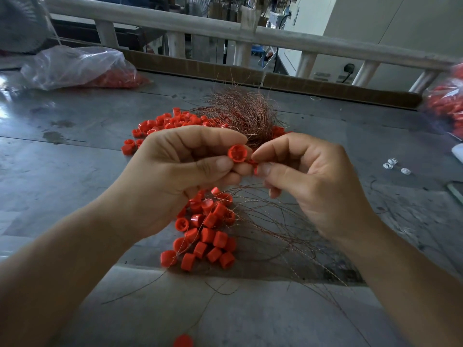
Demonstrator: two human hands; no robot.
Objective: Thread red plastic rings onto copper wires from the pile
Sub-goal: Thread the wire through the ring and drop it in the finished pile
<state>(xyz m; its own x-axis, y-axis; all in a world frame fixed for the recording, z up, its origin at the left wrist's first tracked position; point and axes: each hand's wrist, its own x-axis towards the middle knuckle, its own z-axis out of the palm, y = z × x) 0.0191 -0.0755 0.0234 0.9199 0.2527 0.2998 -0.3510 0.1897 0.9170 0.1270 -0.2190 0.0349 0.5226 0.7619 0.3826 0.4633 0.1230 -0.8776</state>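
The widest stretches of grey counter (75, 159) show to our left and nearest us. Its far edge is lined by a cardboard strip (200, 68) with a rail (225, 33) behind, and the right side is tighter, with a bag at that edge. We count two hands, both raised over the middle. The left hand (175, 166) has its grip closed on one ring (237, 153), thumb and forefinger pinching its wall, its mouth turned toward us. The right hand (313, 181) pinches a red bit (251, 161) just beside that ring, mostly hidden by the fingertips; whether a wire lies in that grip we cannot tell. Behind the hands a bundle of wires (244, 113) fans upward, touching a far heap (172, 121) of rings too many to count. Below the hands a near heap (208, 231) holds some two dozen rings, with wires trailing right from among them. One stray ring (183, 341) sits at the bottom of the view. Three white bits (392, 165) lie well apart on the right. Two clear bags hold more red rings: a left bag (75, 66) far back, a right bag (446, 101) blurred.
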